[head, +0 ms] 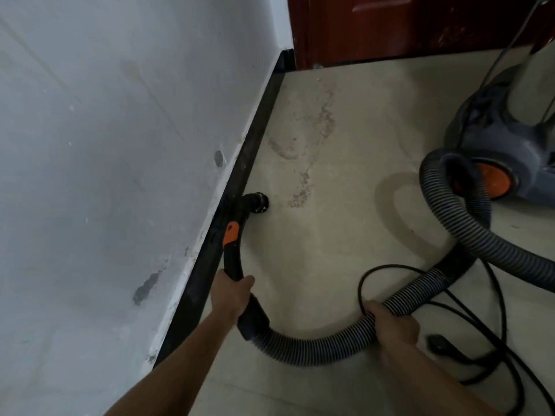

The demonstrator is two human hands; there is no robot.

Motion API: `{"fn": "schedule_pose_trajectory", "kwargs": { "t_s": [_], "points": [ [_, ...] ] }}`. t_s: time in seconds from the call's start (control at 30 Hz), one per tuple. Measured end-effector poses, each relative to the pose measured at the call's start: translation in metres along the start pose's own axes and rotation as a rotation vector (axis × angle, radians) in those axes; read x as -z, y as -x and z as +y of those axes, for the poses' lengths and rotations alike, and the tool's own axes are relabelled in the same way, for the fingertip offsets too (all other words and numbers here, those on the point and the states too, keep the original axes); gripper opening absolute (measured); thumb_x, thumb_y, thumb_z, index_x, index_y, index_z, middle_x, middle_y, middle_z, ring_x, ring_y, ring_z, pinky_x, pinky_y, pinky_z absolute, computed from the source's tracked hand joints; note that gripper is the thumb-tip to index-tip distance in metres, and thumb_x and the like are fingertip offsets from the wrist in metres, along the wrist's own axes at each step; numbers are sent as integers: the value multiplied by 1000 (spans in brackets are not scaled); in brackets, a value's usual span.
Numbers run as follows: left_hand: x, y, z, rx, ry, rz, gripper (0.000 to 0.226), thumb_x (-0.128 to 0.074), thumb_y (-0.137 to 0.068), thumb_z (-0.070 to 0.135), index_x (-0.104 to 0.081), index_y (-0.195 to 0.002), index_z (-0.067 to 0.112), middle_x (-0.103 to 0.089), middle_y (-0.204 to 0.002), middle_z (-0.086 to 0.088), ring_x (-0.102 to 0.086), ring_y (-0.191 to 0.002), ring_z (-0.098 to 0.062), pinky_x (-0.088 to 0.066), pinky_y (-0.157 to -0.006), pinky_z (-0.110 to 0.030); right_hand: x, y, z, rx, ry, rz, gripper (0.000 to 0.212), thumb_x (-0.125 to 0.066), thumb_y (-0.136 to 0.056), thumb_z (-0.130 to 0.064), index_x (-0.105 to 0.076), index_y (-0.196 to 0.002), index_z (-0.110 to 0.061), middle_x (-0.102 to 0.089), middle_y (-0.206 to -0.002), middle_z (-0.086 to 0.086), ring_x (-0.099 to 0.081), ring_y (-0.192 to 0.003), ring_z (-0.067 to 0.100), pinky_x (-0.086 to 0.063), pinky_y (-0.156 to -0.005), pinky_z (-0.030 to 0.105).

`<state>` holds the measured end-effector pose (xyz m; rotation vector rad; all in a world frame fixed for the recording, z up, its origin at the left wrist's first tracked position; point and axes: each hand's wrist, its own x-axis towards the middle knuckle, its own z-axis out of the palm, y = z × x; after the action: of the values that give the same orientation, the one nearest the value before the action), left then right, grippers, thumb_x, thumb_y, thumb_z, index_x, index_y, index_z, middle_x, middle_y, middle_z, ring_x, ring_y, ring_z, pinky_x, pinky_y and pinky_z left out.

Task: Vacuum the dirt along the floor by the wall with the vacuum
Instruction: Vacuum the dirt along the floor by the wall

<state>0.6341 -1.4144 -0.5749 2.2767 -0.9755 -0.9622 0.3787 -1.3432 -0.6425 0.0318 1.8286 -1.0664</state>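
Ribbed plastic hose (315, 340); matt scuffed wall (105, 145); glossy, maybe wooden, door (405, 25).

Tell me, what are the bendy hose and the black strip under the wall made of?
The hose looks like flexible plastic, matte grey: its ribs bend in a curve. The baseboard is black with a slight sheen, perhaps tile or painted board; I cannot tell which.

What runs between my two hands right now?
In the head view, the black cuff and a sagging curve of ribbed grey hose run from the left hand, which grips the wand, to the right hand, which grips the hose.
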Motion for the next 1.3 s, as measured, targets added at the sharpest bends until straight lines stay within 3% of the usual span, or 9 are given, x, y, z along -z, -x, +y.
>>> {"fn": "schedule_pose_trajectory", "kwargs": {
  "t_s": [0.07, 0.23, 0.37, 0.47, 0.67, 0.83, 1.1, 1.3],
  "points": [
    [-2, 10, -8, -16, 3, -25, 27, -70, -80, 14, -51, -99, 8, -63, -93, -17, -64, -76, -28, -58, -69, -41, -1, 3, 1, 21, 22, 10, 69, -81, -73, -18, -51, -130, 6, -59, -126, 23, -58, -109, 40, -52, -93, 48],
    [-3, -9, 16, -28, 41, -43, 29, -68, -81, 12, -51, -104, 4, -63, -96, -20, -65, -85, -35, -58, -78, -47, 2, 1, -3, 11, -6, 1, 69, -82, -71, -16, -52, -128, 6, -60, -124, 22, -59, -109, 41, -52, -93, 49],
    [-10, 2, 17, -50, 36, -63, 28, -69, -79, 11, -52, -100, 7, -63, -94, -18, -66, -83, -34, -58, -75, -46, 8, -5, -6, -22, -16, -23, 64, -82, -69, -14, -54, -124, 5, -63, -118, 21, -61, -103, 40, -54, -90, 54],
    [-16, 22, 1, -88, -9, -91, 25, -70, -77, 13, -51, -92, 14, -63, -90, -14, -65, -77, -27, -58, -66, -39, 13, -5, -3, -11, 6, -24, 55, -81, -70, -13, -58, -117, 4, -65, -109, 20, -63, -95, 39, -56, -85, 51],
    [-27, 5, 29, -122, -8, -121, 32, -69, -80, 16, -50, -104, 10, -59, -92, -10, -63, -82, -25, -53, -64, -33, 19, -6, -8, -9, -6, 7, 51, -80, -71, -12, -57, -113, 5, -63, -104, 17, -62, -93, 38, -55, -77, 42],
    [-34, 18, 9, -110, -18, -144, 35, -71, -79, 17, -49, -106, 13, -59, -89, -7, -62, -76, -19, -47, -53, -25, 26, -5, -9, -14, -1, -3, 31, -79, -70, -9, -60, -92, 1, -66, -85, 16, -63, -72, 32, -50, -54, 30],
    [-55, -4, 41, -166, -46, -124, 34, -70, -79, 22, -46, -102, 15, -55, -85, -3, -57, -72, -15, -44, -52, -26, 33, -16, -10, -8, 26, 35, 55, -80, -74, -19, -55, -117, 5, -63, -107, 19, -61, -95, 38, -55, -85, 48],
    [-60, -30, 55, -153, -7, -81, 34, -71, -80, 21, -47, -102, 14, -53, -82, -1, -54, -68, -13, -40, -49, -24, 28, -17, -15, 3, 58, 82, 61, -79, -75, -23, -54, -122, 5, -61, -120, 23, -59, -105, 41, -53, -92, 53]
  ]
}}
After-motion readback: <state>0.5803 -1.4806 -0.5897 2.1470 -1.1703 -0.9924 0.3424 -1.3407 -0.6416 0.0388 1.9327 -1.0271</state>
